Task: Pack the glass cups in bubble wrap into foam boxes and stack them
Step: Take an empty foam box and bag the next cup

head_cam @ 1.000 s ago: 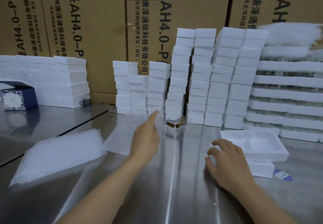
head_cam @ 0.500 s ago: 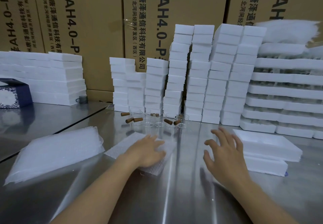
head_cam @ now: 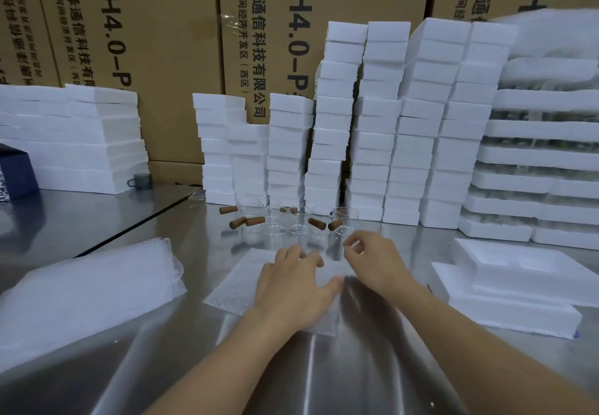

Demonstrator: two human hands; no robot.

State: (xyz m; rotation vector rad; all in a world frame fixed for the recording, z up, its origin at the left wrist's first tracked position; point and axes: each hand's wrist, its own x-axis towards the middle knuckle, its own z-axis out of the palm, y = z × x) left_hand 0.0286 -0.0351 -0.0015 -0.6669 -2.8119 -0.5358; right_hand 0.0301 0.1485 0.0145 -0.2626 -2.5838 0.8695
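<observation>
A single bubble wrap sheet lies flat on the steel table in front of me. My left hand rests on it with fingers spread and fairly straight. My right hand hovers at the sheet's far right corner with fingers curled; whether it pinches the sheet's edge is unclear. Just beyond both hands stand several small glass cups with brown wooden handles. An open foam box with moulded compartments sits to the right, on top of another foam piece.
A thick pile of bubble wrap sheets lies at the left. Tall stacks of white foam boxes line the back, with wider foam trays at the right and flat foam slabs at the left. Cardboard cartons stand behind. A dark blue box sits far left.
My left hand brought the sheet down from the air and now lies flat on it. My right hand moved left and forward to the sheet's far corner, and its fingers curled.
</observation>
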